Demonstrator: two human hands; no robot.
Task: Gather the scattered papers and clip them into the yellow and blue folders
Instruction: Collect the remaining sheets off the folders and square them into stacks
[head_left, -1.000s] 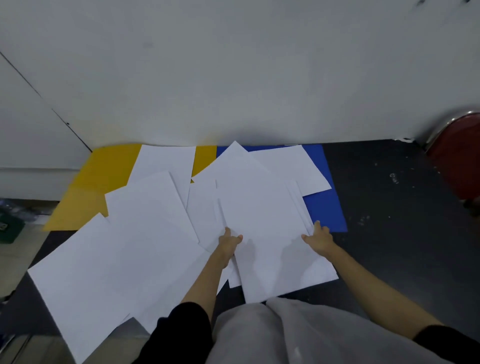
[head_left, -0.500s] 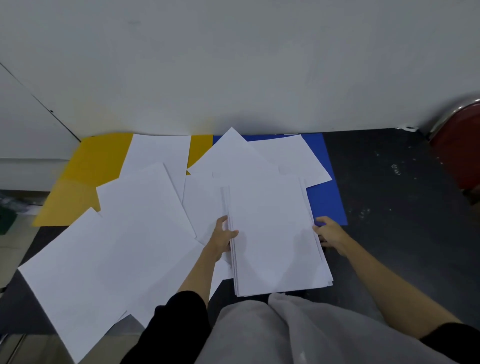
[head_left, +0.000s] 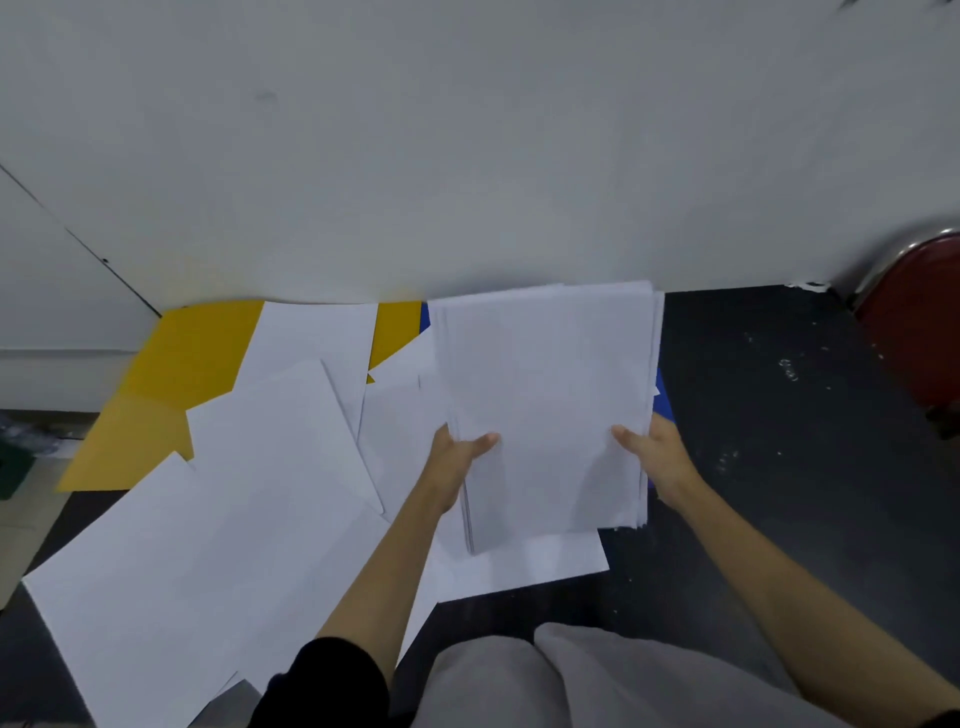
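Observation:
A squared stack of white papers (head_left: 548, 405) is lifted off the dark table and tilted up toward me. My left hand (head_left: 457, 457) grips its left edge with the thumb on top. My right hand (head_left: 654, 457) grips the right edge the same way. The stack hides nearly all of the blue folder (head_left: 662, 389), which shows only as slivers beside it. The yellow folder (head_left: 176, 374) lies open at the back left, partly under several loose white sheets (head_left: 234, 519). One more sheet (head_left: 545, 561) lies flat below the stack.
A white wall (head_left: 467, 156) rises right behind the folders. A red chair seat (head_left: 914, 332) with a metal rim stands at the far right. The dark table (head_left: 779, 467) is bare to the right. My grey-trousered knees (head_left: 519, 686) are at its front edge.
Both hands squared the spread sheets into one stack, then lifted it off the table and tilted it upright. It now covers the blue folder.

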